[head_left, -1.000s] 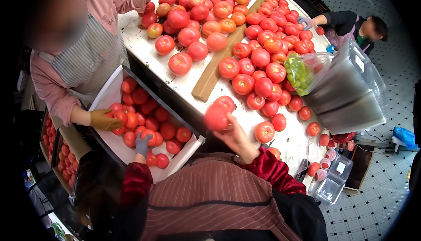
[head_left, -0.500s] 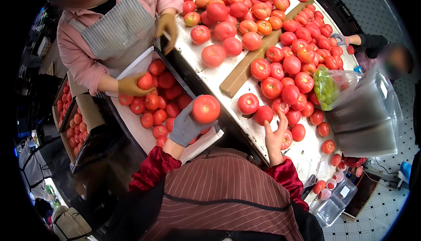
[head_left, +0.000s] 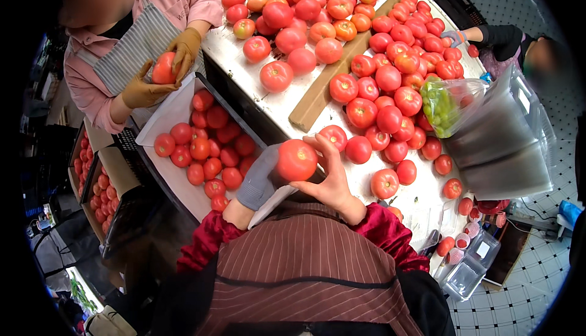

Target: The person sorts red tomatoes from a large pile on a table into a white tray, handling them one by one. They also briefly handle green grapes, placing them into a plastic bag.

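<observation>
A large red tomato [head_left: 297, 160] is held between my two hands in front of my striped apron. My left hand [head_left: 259, 180], in a grey glove, cups it from the left. My bare right hand [head_left: 332, 180] closes on its right side, with fingertips near the top and the thumb below. Beyond my left hand, a paper-lined crate [head_left: 154, 129] holds several tomatoes. To the right, a loose pile of tomatoes [head_left: 389, 120] lies on the white table [head_left: 282, 105].
A wooden bar [head_left: 323, 99] divides the tabletop tomatoes. Clear plastic bags [head_left: 503, 143] and a bag of green produce [head_left: 442, 113] lie at the right. Across the crate, a person's gloved hands [head_left: 149, 91] hold a tomato. Another person's hand [head_left: 455, 38] reaches the table's far right.
My right hand has left the table pile and come to the tomato in my left hand. The co-worker has lifted a tomato from the crate into both gloved hands. The view has shifted slightly.
</observation>
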Tool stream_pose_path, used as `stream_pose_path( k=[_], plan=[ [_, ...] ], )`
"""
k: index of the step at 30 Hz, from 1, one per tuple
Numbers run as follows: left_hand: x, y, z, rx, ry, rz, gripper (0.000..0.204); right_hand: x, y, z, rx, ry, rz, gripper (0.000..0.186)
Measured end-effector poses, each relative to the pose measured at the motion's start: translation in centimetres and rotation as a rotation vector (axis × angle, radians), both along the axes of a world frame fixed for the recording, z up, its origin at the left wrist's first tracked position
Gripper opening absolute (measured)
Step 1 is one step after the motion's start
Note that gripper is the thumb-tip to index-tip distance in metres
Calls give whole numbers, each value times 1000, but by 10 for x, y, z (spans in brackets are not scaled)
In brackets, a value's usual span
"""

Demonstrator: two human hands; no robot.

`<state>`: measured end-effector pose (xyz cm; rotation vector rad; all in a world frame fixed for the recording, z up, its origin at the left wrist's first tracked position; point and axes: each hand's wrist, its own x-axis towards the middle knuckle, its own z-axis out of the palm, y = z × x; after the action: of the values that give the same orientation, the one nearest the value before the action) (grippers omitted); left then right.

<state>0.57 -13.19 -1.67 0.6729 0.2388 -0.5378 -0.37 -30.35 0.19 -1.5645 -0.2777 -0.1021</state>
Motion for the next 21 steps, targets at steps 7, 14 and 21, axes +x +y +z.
stream_pose_path(
  k=[7, 14, 21],
  plan=[
    [-1, 5, 10, 40, -69, -23, 38, 0, -10, -9, -167, -117, 104, 77],
    [0, 6, 12, 74, -78, -17, 38, 3, -7, 2, -278, -190, 86, 72],
    [2, 8, 16, 77, -95, -26, 37, 1, 1, -11, 36, -128, 75, 66]
  ],
)
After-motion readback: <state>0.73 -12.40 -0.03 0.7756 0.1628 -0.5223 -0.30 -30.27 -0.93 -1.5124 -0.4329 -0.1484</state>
